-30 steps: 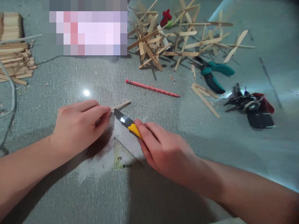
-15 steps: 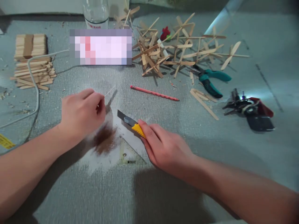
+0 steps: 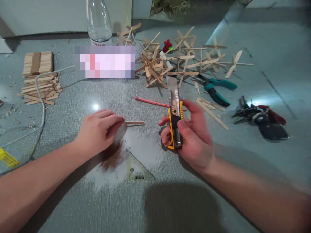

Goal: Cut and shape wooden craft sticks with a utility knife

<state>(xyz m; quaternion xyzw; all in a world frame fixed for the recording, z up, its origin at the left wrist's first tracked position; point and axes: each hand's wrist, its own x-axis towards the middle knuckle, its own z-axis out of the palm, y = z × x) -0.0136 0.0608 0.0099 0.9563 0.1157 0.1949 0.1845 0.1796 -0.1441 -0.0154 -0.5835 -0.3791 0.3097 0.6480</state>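
My left hand (image 3: 102, 127) pinches one end of a wooden craft stick (image 3: 135, 123), whose free end points right, close over the grey surface. My right hand (image 3: 191, 136) is wrapped round a yellow and black utility knife (image 3: 176, 119). The knife stands nearly upright with its blade out and pointing away from me, my thumb on its near face. A red pencil (image 3: 153, 102) lies behind the knife, which hides part of it. Between my forearms a clear set square (image 3: 139, 170) rests beside a patch of brown and white dust (image 3: 111, 161).
Bundled and loose craft sticks (image 3: 39, 77) lie at left, crossed by a grey cable (image 3: 43, 110). Farther back are a glass bottle (image 3: 99, 22), a blurred-out box (image 3: 107, 61) and joined stick pieces (image 3: 155, 68). Pliers (image 3: 216, 90) and keys (image 3: 252, 111) lie at right.
My right hand has moved right and turned the knife from pointing left to nearly upright. My left hand has shifted right and lower, and the craft stick now points right. The view has tilted up slightly.
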